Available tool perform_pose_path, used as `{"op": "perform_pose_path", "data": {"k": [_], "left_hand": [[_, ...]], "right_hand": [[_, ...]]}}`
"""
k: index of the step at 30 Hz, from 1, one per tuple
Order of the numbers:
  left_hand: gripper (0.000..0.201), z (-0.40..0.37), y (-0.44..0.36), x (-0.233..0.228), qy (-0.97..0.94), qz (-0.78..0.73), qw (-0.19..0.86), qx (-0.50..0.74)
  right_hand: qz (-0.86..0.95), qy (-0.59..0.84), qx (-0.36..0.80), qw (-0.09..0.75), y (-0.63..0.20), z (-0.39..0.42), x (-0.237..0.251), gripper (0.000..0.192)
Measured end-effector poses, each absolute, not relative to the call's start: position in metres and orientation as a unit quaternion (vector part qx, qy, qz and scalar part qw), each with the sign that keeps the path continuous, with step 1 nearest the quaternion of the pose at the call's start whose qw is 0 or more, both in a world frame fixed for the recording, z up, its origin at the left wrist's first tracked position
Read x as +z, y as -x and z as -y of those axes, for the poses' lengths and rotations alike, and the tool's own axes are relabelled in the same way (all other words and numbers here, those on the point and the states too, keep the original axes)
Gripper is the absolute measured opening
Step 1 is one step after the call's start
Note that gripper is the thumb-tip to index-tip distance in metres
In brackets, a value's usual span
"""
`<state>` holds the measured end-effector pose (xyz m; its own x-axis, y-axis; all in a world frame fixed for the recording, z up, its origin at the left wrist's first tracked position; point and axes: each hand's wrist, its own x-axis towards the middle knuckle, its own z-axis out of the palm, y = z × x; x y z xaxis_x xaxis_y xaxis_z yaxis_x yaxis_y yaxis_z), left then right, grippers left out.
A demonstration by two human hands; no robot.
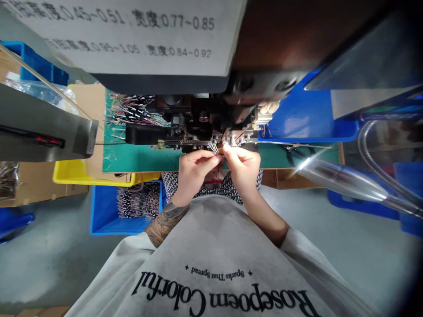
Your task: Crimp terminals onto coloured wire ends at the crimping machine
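Thumb and forefinger of my left hand (193,174) pinch a small bundle of thin coloured wires (214,148), blue, white, yellow and dark. The wire ends fan upward at the front of a dark metal machine (204,118). My right hand (245,169) is closed in a pinch just right of the bundle, its fingertips close to the machine's working point. What lies between those fingertips is too small to make out. A chain-like strip (194,141) runs along the machine's front, left of my fingers.
Many wire bundles lie on the green mat (142,160) behind the machine's left side. More fill a blue bin (99,215) below left, near a yellow tray (66,174). Another blue bin (304,114) stands right, above a shiny lamp-like metal cone (343,178) on a flexible arm.
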<state>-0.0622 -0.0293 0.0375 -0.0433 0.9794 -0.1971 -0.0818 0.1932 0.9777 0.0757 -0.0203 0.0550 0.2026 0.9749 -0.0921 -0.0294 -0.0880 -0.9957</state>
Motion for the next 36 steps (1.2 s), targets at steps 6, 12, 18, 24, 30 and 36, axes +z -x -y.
{"op": "perform_pose_path", "data": {"k": [6,12,18,24,30,36], "left_hand": [[0.017,0.031,0.060,0.045,-0.420,-0.527,0.574,0.466],[0.022,0.030,0.058,0.046,-0.414,-0.521,0.566,0.487],[0.025,0.029,0.060,0.038,-0.411,-0.533,0.554,0.489],[0.023,0.029,0.061,0.037,-0.421,-0.535,0.555,0.478],[0.021,0.029,0.059,0.042,-0.423,-0.523,0.560,0.483],[0.020,0.029,0.060,0.041,-0.425,-0.520,0.563,0.481]], "right_hand": [[0.436,0.573,0.454,0.525,-0.076,0.026,0.054,0.030],[0.424,0.576,0.450,0.535,-0.078,0.022,0.055,0.038],[0.422,0.576,0.458,0.530,-0.078,0.018,0.050,0.034],[0.421,0.571,0.471,0.524,-0.078,0.022,0.050,0.031],[0.435,0.560,0.465,0.530,-0.079,0.026,0.049,0.024],[0.439,0.560,0.449,0.540,-0.078,0.028,0.049,0.022]]}}
